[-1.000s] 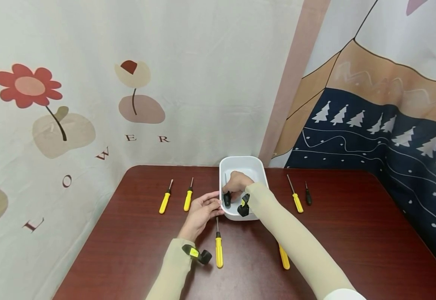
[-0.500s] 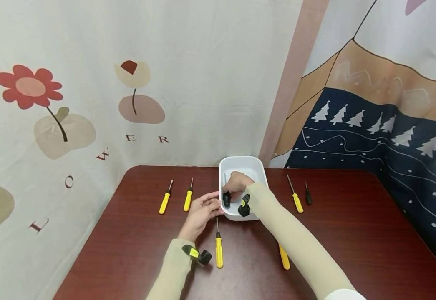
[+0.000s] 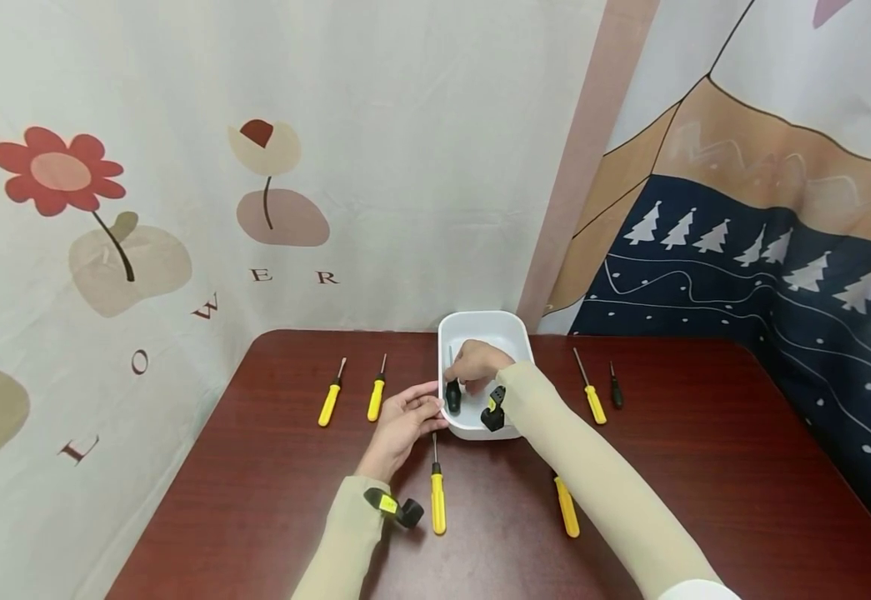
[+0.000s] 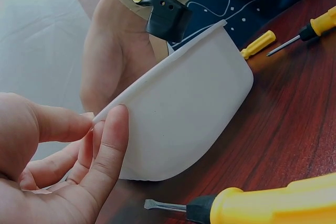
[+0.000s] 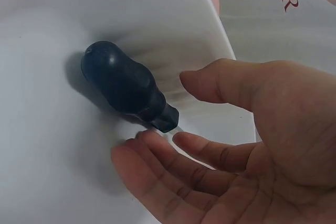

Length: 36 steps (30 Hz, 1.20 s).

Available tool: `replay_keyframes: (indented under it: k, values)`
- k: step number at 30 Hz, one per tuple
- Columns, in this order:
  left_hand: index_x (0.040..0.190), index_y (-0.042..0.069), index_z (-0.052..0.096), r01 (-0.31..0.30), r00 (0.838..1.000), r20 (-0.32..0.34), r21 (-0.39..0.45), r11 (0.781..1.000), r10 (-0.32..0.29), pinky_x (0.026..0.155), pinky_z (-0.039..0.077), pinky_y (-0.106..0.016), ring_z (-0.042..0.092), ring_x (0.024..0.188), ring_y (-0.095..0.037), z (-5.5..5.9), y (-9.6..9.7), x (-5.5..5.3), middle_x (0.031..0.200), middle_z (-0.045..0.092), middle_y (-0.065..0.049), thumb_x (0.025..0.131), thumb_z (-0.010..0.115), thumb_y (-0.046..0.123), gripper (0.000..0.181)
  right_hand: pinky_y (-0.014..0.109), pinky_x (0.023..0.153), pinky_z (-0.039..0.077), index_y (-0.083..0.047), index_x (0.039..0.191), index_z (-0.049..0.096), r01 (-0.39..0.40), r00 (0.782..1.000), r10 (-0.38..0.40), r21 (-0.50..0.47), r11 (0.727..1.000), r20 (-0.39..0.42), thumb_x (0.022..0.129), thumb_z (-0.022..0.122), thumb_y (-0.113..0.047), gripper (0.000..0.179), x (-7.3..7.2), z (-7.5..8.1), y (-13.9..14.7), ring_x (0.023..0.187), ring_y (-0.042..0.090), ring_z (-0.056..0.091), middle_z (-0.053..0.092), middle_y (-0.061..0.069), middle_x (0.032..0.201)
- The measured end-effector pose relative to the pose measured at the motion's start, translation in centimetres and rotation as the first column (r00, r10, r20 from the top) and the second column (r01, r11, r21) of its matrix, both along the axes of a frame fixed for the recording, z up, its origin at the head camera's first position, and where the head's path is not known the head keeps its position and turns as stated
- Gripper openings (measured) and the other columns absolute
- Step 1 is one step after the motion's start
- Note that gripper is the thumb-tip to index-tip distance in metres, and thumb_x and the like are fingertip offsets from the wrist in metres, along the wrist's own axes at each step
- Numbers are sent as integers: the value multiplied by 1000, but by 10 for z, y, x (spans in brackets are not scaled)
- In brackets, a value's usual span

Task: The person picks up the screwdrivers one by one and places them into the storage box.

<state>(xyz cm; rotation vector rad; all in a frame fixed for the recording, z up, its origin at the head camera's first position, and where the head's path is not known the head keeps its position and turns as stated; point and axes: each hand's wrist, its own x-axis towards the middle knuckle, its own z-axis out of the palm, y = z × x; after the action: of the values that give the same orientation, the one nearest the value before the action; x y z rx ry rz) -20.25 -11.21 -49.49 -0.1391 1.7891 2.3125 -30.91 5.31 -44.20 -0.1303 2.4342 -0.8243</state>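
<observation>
Where the right hand (image 3: 478, 363) reaches down inside the white tray (image 3: 498, 327), its grip is loose and parted: the thumb stands off from the black screwdriver (image 5: 123, 80), a plain gap between them, and the bent fingers curve just beside the tool's neck without closing on it. Whether a fingertip touches the thin shank is hard to tell, as the hand partly covers it. The screwdriver lies in the tray along its left side, handle toward the person, shank pointing to the far end. The left hand (image 3: 402, 425) pinches the tray's rim near the close left corner.

Outward, on the reddish-brown table (image 3: 217, 500), a yellow screwdriver (image 3: 438, 502) lies in front of the tray, just right of the left wrist, tip toward the tray; a half-hidden yellow screwdriver (image 3: 567, 510) shows beside the right sleeve (image 3: 581, 446). Left of the tray, an outer yellow screwdriver (image 3: 330, 402) and an inner yellow screwdriver (image 3: 377, 400) lie near each other, tips away from the person. Right of it, a slim yellow screwdriver (image 3: 595, 406) lies beside a small black screwdriver (image 3: 616, 393). Behind hangs a pale cloth (image 3: 405, 108) printed with flowers and letters, with navy fabric (image 3: 705, 283) bearing white trees at right.
</observation>
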Motion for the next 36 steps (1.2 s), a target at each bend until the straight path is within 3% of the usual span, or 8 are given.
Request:
replay_keyframes:
  k: [7, 11, 19, 30, 36]
  values:
    - [135, -3, 62, 2, 1000, -1, 6, 1000, -2, 74, 65, -27, 68, 78, -13, -1, 1, -1, 93, 65, -6, 96, 64, -6, 39, 32, 73, 65, 2, 129, 60, -57, 996, 59, 30, 998, -68, 93, 71, -30, 49, 6, 7, 4, 82, 24, 72, 65, 14, 115]
    - [135, -3, 62, 2, 1000, -4, 6, 1000, -2, 74, 66, -27, 69, 78, -13, 2, 2, -1, 93, 65, -7, 96, 64, -6, 40, 32, 76, 64, 1, 138, 55, -94, 990, 96, 29, 995, -107, 92, 73, -33, 60, 9, 11, 8, 88, 25, 71, 63, 15, 128]
    - [135, -3, 62, -5, 1000, 1, 6, 1000, 5, 73, 66, -27, 69, 76, -13, 3, 2, 0, 91, 65, -5, 97, 63, -6, 39, 41, 102, 56, -10, 145, 53, -209, 954, 222, 84, 974, -201, 93, 71, -43, 64, 14, 17, 19, 120, 26, 63, 64, 16, 137]
    - [136, -3, 61, -9, 1000, 11, 2, 1000, 9, 73, 65, -26, 69, 76, -13, 3, 2, 0, 91, 65, -4, 97, 62, -7, 40, 49, 115, 47, -21, 148, 53, -254, 929, 267, 82, 964, -255, 89, 74, -47, 69, 25, 20, 35, 141, 32, 50, 52, 15, 153]
    - [137, -6, 59, -5, 1000, 3, 14, 1000, 4, 72, 65, -26, 69, 75, -13, 1, 2, 0, 91, 65, -5, 97, 63, -7, 41, 52, 121, 40, -24, 152, 50, -285, 899, 310, 124, 950, -310, 88, 75, -52, 74, 32, 20, 44, 148, 34, 40, 46, 12, 158]
